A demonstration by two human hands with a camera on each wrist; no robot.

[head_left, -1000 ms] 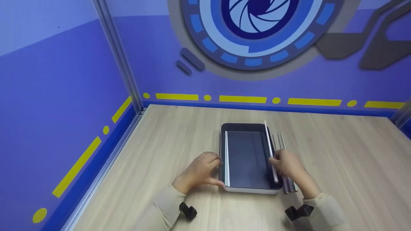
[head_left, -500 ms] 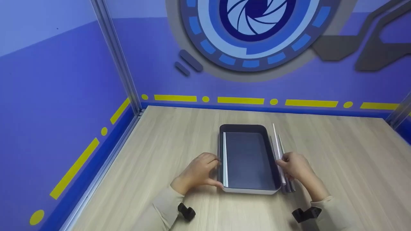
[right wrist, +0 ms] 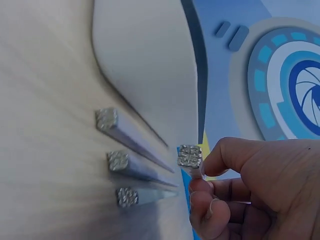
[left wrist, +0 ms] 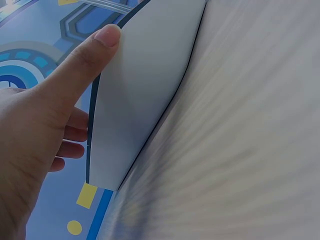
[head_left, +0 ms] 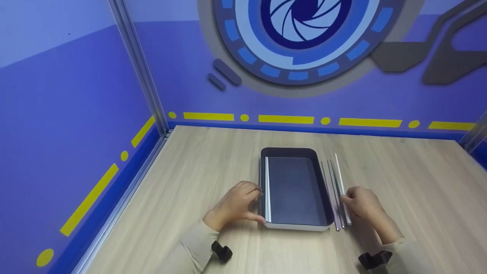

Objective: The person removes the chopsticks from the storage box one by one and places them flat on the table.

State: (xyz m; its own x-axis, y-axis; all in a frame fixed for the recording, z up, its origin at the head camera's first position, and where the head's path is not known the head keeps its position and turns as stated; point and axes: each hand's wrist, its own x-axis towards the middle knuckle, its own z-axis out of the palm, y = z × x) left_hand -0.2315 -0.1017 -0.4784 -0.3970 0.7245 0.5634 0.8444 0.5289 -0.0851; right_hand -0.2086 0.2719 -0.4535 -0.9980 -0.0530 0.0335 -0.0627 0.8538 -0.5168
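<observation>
My right hand (head_left: 364, 203) pinches a metal chopstick (head_left: 339, 177) between thumb and fingers, just right of the box. In the right wrist view its square patterned end (right wrist: 190, 156) stands off the table, above three more chopsticks (right wrist: 118, 161) lying side by side. Those lie along the right outer wall of a dark rectangular box (head_left: 293, 226) with a pale outside. At the box's left side is my left hand (head_left: 236, 199), its thumb (left wrist: 92, 47) stretched against the near left corner and its fingers by the left rim. Inside, pale sticks (head_left: 268, 190) lie along the left wall.
The box stands on a light wooden table (head_left: 205, 160). A blue printed wall (head_left: 179, 68) rises behind the table, another on the left, with a metal corner post (head_left: 139, 64) between them. A black wrist mount (head_left: 374, 260) sits on the right sleeve.
My right hand has carried the chopstick from over the box's right rim to the right, past the other chopsticks, and lower. The left hand and box stay in place.
</observation>
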